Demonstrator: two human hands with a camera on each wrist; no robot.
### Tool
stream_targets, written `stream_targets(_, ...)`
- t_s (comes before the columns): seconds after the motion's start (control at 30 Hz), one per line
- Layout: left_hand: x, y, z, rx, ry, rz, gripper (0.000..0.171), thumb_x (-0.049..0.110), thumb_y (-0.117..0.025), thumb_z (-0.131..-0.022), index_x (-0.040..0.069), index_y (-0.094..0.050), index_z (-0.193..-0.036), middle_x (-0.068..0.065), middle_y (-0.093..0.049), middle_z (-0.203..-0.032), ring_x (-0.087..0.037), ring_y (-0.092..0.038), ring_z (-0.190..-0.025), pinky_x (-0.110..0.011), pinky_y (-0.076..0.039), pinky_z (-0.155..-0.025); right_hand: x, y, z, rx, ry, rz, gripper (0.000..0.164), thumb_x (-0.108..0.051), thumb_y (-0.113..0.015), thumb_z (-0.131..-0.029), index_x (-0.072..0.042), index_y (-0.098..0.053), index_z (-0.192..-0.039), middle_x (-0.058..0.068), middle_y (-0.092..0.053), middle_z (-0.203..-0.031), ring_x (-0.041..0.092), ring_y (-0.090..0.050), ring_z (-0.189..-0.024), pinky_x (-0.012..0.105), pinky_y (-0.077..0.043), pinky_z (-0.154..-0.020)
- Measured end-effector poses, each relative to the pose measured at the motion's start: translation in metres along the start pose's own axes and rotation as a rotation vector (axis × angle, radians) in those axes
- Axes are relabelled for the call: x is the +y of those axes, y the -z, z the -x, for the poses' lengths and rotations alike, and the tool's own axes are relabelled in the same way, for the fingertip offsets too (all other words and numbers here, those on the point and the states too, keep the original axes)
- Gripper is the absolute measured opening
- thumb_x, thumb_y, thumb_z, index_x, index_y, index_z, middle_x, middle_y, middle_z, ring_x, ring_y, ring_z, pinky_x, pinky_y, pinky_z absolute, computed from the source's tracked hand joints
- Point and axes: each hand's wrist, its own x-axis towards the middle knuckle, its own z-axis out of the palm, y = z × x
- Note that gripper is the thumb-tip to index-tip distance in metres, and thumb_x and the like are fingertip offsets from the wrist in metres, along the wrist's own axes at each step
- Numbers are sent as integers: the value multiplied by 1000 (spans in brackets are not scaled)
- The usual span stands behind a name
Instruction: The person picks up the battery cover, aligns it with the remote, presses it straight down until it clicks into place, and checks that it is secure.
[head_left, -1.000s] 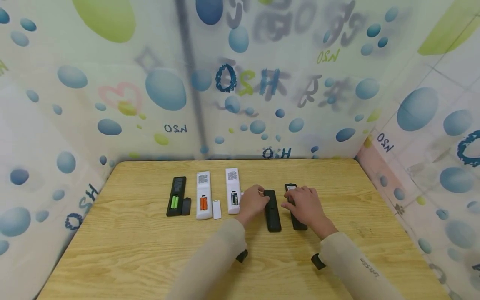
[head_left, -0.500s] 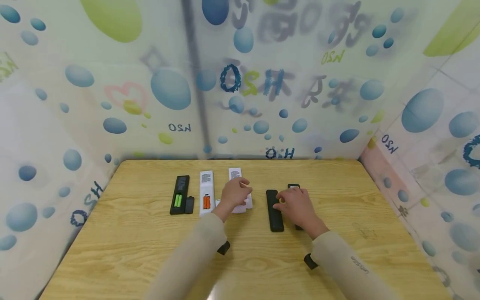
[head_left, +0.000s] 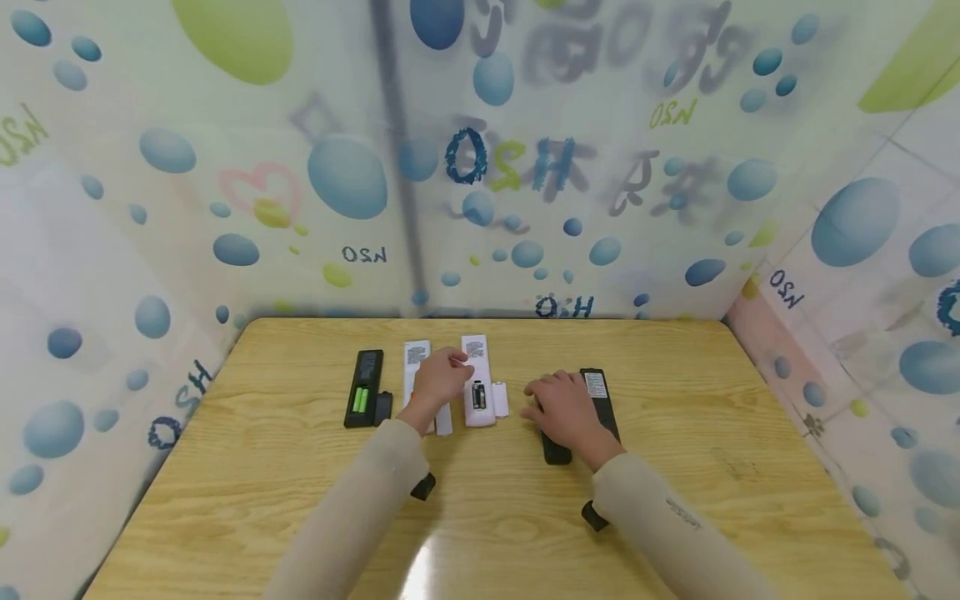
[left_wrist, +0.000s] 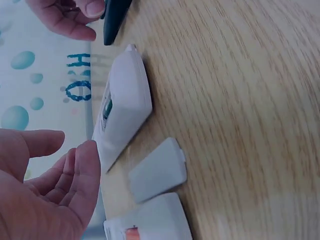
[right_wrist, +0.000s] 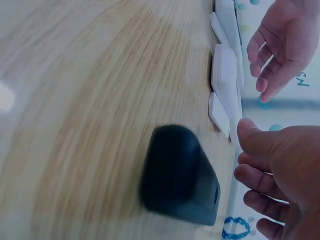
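My left hand (head_left: pixel 438 381) hovers over a white remote control (head_left: pixel 417 353) and its loose battery cover (head_left: pixel 445 419); in the left wrist view its fingers are loosely bent and hold nothing. Beside it lies another white remote control (head_left: pixel 477 408), with dark batteries showing in its compartment and a white cover (head_left: pixel 500 400) at its right. My right hand (head_left: pixel 567 410) is above a black remote control (head_left: pixel 557 451), hiding most of it. In the right wrist view its relaxed fingers stand apart from that remote. A second black remote control (head_left: pixel 596 384), bearing a white label, is partly covered.
At the left lies a black remote control (head_left: pixel 365 372) with green batteries, its black cover (head_left: pixel 383 407) alongside. The wooden table (head_left: pixel 495 517) meets patterned walls at the back and sides. Dark wrist devices (head_left: pixel 423 486) show under both sleeves.
My left hand has moved left, from beside the near black remote, across the white remote with dark batteries, to the one with orange batteries. My right hand has shifted left from the labelled black remote.
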Motion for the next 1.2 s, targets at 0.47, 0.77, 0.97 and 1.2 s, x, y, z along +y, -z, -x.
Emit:
stream_targets(0.47,-1,-8,-13,13,70,-77,37,28,-62,-94,8,-59,-126,-10,-64,-119,-24,-60,-102,-38,-51,-87,-18,-11,-32,-95,-40,76,48,-52,-66,-88,-19,-65,-124,3,-66,-124,26,-56,-115,46,-41,-102)
stream_targets(0.77,-1,-15,-18,32,86,-130,43,31,-65,-90,4,-59,-123,-13,-65,-118,-27,-60,-99,-40,-50,-89,-20,-20,-42,-146,-65,62,54,-52,-69,-85,-17,-63,-126,6,-64,-124,27,-54,-116,46,-40,-102)
stream_targets(0.97,0,-20,-20,40,116,-163,44,35,-66,-88,5,-60,-119,-12,-66,-111,-24,-59,-88,-33,-49,-74,-22,-20,-46,-172,-43,41,50,-46,-71,-86,-19,-63,-128,4,-65,-123,26,-54,-116,46,-40,-101)
stream_targets(1.2,2,-24,-24,70,123,-216,36,34,-69,-84,5,-63,-105,-10,-66,-96,-22,-57,-78,-32,-45,-64,-24,-18,-49,-176,-48,24,45,-43,-73,-85,-18,-66,-121,3,-66,-116,25,-55,-111,45,-40,-101)
